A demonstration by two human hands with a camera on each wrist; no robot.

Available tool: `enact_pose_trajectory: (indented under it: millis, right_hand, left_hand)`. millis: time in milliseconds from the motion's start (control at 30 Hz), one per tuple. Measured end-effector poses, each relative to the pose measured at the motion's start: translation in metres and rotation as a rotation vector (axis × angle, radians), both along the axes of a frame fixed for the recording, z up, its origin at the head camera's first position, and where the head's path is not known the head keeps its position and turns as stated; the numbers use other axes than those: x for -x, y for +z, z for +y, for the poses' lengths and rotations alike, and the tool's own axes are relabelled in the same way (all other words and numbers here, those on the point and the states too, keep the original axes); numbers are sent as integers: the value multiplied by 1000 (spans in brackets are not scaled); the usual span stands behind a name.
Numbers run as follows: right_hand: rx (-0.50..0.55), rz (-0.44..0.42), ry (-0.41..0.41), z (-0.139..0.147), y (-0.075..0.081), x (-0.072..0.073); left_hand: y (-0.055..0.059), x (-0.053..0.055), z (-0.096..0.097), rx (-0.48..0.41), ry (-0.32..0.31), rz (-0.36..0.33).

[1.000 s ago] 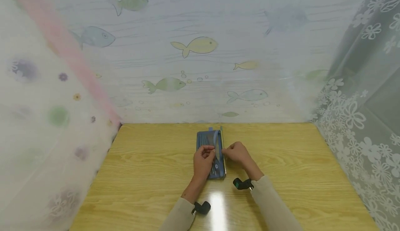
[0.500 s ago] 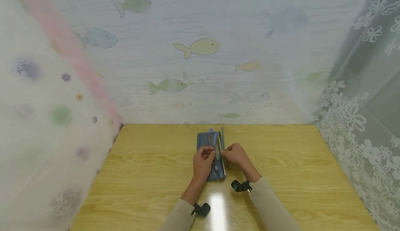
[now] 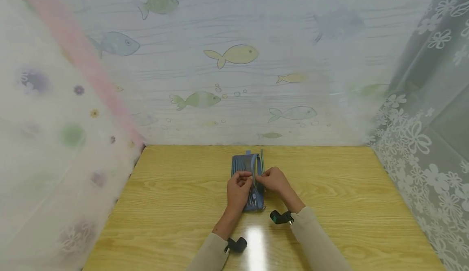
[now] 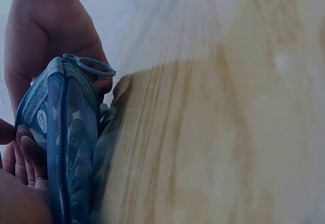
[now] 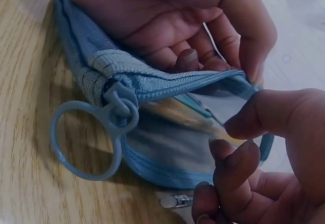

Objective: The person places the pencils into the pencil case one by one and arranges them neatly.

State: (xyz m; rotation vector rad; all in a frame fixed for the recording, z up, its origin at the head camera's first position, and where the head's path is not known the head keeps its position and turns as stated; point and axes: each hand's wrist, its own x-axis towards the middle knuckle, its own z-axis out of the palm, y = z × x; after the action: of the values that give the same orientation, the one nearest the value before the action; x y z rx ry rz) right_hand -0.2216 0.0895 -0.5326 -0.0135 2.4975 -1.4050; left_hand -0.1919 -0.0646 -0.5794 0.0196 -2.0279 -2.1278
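A blue mesh pencil case [image 3: 242, 163] lies on the table, its zipped mouth held apart. My left hand [image 3: 237, 191] rests over it and pinches the upper edge of the opening. In the right wrist view a slim yellow-patterned pencil [image 5: 177, 115] lies inside the mouth. My right hand [image 3: 275, 180] pinches this pencil between thumb and forefinger, its fingertips at the opening. A teal strip shows alongside the pencil in there. The ring-shaped zip pull [image 5: 84, 176] hangs at the near end of the case.
Beside the case on its right lies a slim teal stick [image 3: 262, 156]. A clear-tipped pen end [image 5: 175, 201] shows on the table below the case. The wood-grain table [image 3: 165, 206] backs onto a fish-print curtain [image 3: 238, 100], with patterned sheets at both sides.
My right hand has moved slightly left, bringing the yellow pencil from along the case's right edge into its open mouth. The left hand has stayed in place.
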Motion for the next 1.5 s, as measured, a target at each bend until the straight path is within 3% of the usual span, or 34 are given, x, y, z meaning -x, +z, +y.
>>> enact_pose_trajectory:
  millis: [567, 800, 1200, 1500]
  right_hand:
    - [-163, 196, -80, 17, -20, 22]
    - [-196, 153, -115, 12, -20, 25]
    - [-439, 41, -117, 0, -11, 23]
    - [-433, 52, -78, 6, -15, 19]
  left_hand:
    - [5, -1, -5, 8, -6, 7]
    - [3, -1, -7, 10, -1, 0]
    - [1, -1, -7, 15, 7, -2]
    - [2, -2, -5, -10, 28, -7]
